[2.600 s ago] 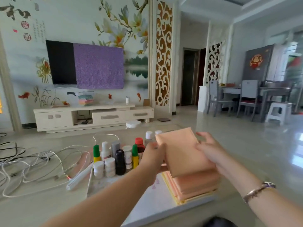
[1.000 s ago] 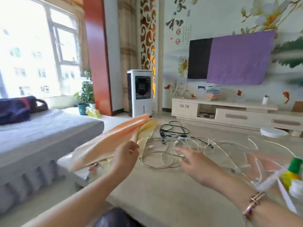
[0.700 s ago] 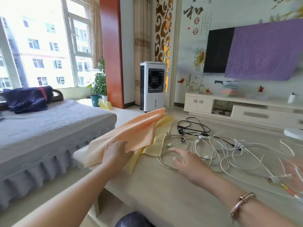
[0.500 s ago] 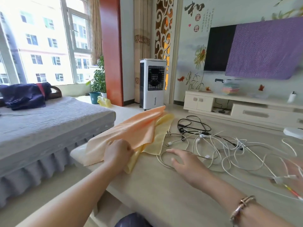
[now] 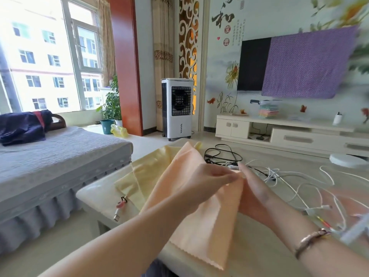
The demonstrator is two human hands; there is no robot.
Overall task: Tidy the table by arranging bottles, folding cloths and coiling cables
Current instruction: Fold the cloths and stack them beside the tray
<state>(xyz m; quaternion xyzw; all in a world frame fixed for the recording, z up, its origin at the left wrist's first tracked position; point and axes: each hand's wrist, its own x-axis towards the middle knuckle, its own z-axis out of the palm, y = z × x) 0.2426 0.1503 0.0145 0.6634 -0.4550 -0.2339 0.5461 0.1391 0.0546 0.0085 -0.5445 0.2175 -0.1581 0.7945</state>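
An orange cloth (image 5: 201,222) hangs lifted above the table's left end, its scalloped lower edge near the table's front. My left hand (image 5: 207,182) pinches its top edge. My right hand (image 5: 253,194) holds the same edge from the right, with its fingers behind the fabric. A yellow cloth (image 5: 143,172) lies spread flat on the table (image 5: 257,254) under and to the left of the orange one. A tangle of white cables (image 5: 311,184) and a black cable (image 5: 223,154) lie on the table to the right.
A small cable with a USB plug (image 5: 119,208) lies on the table's left corner. A grey covered sofa (image 5: 50,156) stands to the left. A white air cooler (image 5: 177,108) and a TV cabinet (image 5: 289,130) stand beyond the table.
Both hands have lifted the orange cloth off the yellow one and brought it toward me; earlier my left hand rested on it and my right hand hovered over the cables.
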